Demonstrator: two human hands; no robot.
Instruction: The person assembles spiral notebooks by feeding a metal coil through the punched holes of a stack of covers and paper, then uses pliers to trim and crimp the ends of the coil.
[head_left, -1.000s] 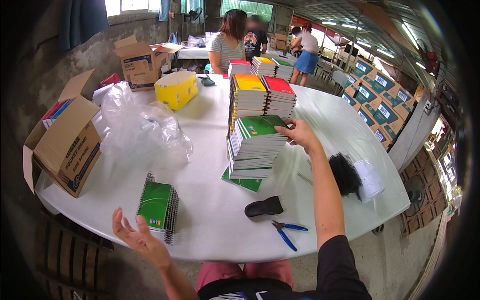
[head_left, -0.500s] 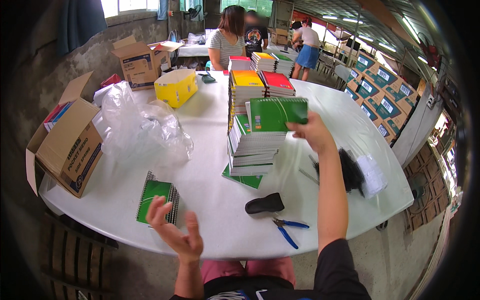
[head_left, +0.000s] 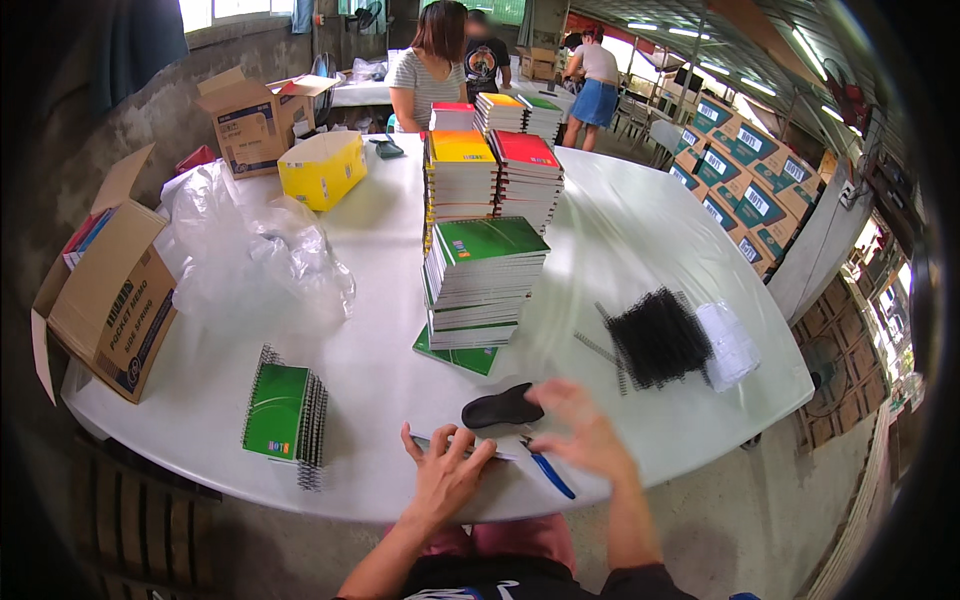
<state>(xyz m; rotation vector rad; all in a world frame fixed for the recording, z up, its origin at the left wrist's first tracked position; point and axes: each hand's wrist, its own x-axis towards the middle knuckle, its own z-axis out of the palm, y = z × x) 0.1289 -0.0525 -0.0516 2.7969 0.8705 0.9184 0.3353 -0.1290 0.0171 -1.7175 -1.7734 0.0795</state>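
Moved pad (head_left: 504,456) from green stack (head_left: 476,300) to edge of table (head_left: 385,400), clasping it in left grip (head_left: 448,480) beside open right grip (head_left: 585,440), apparently positioning, needing steadiness.

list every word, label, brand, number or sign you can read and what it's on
Wording isn't copied here; this is where print stands:
Open brown carton at left: large dark lettering, readable.
Stacked brown-and-green cartons: bold lettering on white labels, readable.
Green spiral notebook at left: small coloured letter blocks, readable.
Yellow notebook and red notebook: cover print too small.
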